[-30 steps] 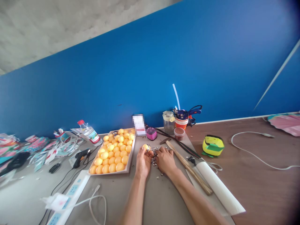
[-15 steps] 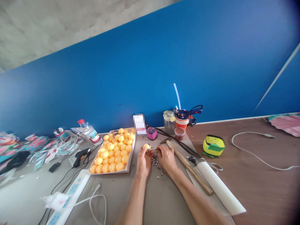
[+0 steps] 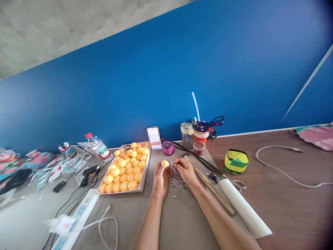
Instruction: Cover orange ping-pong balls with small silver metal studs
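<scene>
My left hand (image 3: 160, 180) is closed around an orange table tennis ball (image 3: 165, 163), whose right side carries dark, shiny metal bits. Just to the right of the ball, the thumb and fingers of my right hand (image 3: 186, 171) are pinched together at a small shiny metal piece (image 3: 171, 164), too small to name exactly. Beneath and between both hands, a loose scatter of small silvery metal pieces (image 3: 175, 178) lies on the grey tabletop. Left of my left hand, a shallow tray (image 3: 144, 178) holds rows of similar orange balls (image 3: 128, 168).
Wooden sticks (image 3: 212, 187) and a white roll (image 3: 246, 208) lie right of my right arm. Behind stand a purple box (image 3: 168, 148), a clear jar (image 3: 187, 136) and a red-lidded bottle (image 3: 100, 147). A glue gun (image 3: 88, 175) and power strip (image 3: 78, 218) are at left.
My right hand has lifted slightly from the metal pieces toward the ball, uncovering more of the scatter. The ball has turned or shifted a little right in my left hand.
</scene>
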`<state>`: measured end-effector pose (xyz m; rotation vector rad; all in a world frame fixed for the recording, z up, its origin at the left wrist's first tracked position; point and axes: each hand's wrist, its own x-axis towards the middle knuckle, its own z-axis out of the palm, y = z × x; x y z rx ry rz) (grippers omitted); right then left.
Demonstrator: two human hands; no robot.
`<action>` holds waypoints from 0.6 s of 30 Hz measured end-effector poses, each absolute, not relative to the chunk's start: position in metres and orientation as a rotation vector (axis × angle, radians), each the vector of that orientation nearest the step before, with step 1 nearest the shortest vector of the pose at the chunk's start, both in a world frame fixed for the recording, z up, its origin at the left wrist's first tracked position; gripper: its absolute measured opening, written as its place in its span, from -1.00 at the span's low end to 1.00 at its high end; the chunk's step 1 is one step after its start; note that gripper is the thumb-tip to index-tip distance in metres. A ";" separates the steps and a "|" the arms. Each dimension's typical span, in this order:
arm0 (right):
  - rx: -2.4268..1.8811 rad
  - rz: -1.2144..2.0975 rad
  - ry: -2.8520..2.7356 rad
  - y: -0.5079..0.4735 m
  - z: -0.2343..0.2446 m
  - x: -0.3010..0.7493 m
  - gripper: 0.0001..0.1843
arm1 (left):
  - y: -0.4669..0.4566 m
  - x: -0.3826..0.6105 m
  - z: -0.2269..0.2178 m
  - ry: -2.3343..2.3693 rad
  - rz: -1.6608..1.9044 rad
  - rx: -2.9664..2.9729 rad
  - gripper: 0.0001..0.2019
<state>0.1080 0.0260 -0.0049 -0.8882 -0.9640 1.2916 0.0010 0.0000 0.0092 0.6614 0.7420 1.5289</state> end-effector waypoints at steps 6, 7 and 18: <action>-0.885 1.315 -0.872 0.025 -0.007 0.110 -0.89 | -0.001 0.001 0.011 0.757 1.526 0.656 -0.75; -0.900 1.310 -0.866 0.025 -0.007 0.110 -0.87 | -0.001 0.001 0.011 0.764 1.526 0.651 -0.74; -0.753 1.417 -0.781 0.023 -0.005 0.108 -0.71 | -0.002 0.001 0.012 0.756 1.513 0.694 -0.76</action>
